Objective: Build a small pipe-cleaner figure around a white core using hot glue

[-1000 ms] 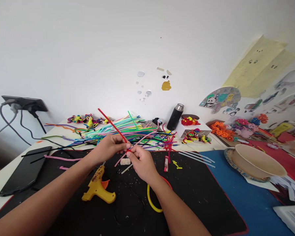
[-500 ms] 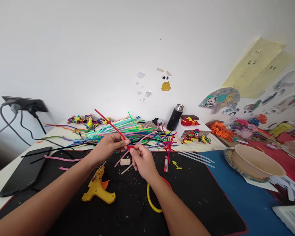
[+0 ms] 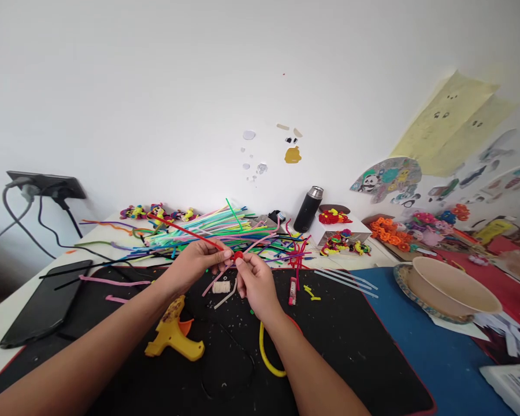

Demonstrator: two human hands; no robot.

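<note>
A red pipe cleaner (image 3: 184, 230) stretches up and left from between my hands, and its near end is wound into a small round coil (image 3: 238, 255). My left hand (image 3: 201, 260) pinches the straight part close to the coil. The coil sits at the fingertips of my right hand (image 3: 256, 282), held between thumb and fingers. Below the hands lie a spool of cream string (image 3: 221, 286) and a pale bent strip. A heap of coloured pipe cleaners (image 3: 208, 228) spreads behind them.
A yellow glue gun (image 3: 175, 335) lies on the black mat (image 3: 338, 358), near a yellow ring (image 3: 265, 352). A black phone-like slab (image 3: 47, 306) is at left. Behind stand a black bottle (image 3: 308, 209) and a white box (image 3: 351, 231); a bowl (image 3: 455, 289) is at right.
The free end of the red pipe cleaner has swung down and to the left. The coil now shows as a rounder disc between my fingertips.
</note>
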